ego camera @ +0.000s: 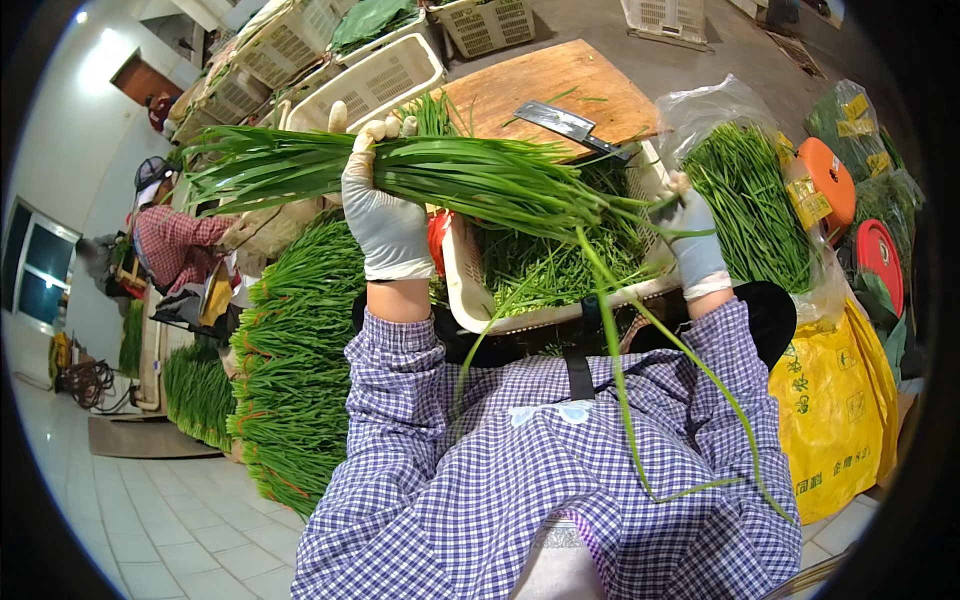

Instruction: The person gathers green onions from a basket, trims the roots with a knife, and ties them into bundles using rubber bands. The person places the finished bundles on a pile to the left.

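My left hand point(390, 210), in a pale glove, grips a loose bunch of green Chinese chives point(465, 176) around its middle, held up level over a white plastic crate point(469, 289). At the bunch's right end my gloved right hand point(688, 225) has its fingers closed on a few leaf strands. Several long leaves hang from the bunch over the checked smock. Loose leaves and trimmings point(555, 262) lie in the crate. Beyond it, a cleaver point(559, 120) with a dark handle rests on a wooden board point(517, 82), beside a few leaf scraps.
Tied chive bundles point(300, 360) are stacked at my left. To the right stand an open plastic bag of chives point(750, 202), an orange reel-like object point(825, 187) and a yellow sack point(836, 405). White crates point(484, 26) stand behind. Another person point(176, 240) works at far left.
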The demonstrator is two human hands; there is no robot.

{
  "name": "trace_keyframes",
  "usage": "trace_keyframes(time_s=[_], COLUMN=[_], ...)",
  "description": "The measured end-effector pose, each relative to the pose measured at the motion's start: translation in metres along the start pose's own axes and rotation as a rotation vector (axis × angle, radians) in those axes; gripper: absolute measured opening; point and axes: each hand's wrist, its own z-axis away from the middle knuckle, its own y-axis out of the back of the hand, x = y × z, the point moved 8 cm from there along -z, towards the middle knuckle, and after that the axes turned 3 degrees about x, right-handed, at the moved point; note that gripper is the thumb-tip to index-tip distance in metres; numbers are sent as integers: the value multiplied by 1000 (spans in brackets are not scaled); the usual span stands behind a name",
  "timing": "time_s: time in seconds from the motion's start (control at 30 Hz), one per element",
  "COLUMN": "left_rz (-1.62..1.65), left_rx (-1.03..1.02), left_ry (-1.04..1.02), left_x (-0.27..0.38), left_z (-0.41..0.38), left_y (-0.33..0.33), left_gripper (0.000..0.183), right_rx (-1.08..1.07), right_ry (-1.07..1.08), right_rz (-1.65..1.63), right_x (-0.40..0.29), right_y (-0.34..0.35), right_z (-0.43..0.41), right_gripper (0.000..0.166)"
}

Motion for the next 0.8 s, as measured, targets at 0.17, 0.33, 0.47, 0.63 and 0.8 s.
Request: trace_keyframes(time_s=[0.17, 0.33, 0.47, 0.63, 0.8], left_rz=[-140, -120, -128, -129, -130], left_rx=[81, 79, 90, 117, 93], left_ry=[-26, 14, -4, -88, -162], left_x=[-1, -21, -16, 14, 9], left_z=[0, 18, 26, 8, 15], left_y=[19, -7, -20, 13, -3], left_gripper=[19, 19, 19, 17, 20], right_rx=[-86, -421, -442, -54, 8], right_ry=[699, 1163, 1049, 608, -93], right_rz=[1190, 1427, 1043, 846, 726], right_x=[-36, -2, 17, -31, 53], right_y=[-45, -182, -182, -76, -45], right_z=[50, 143, 126, 59, 84], right_gripper=[40, 54, 20, 20, 40])
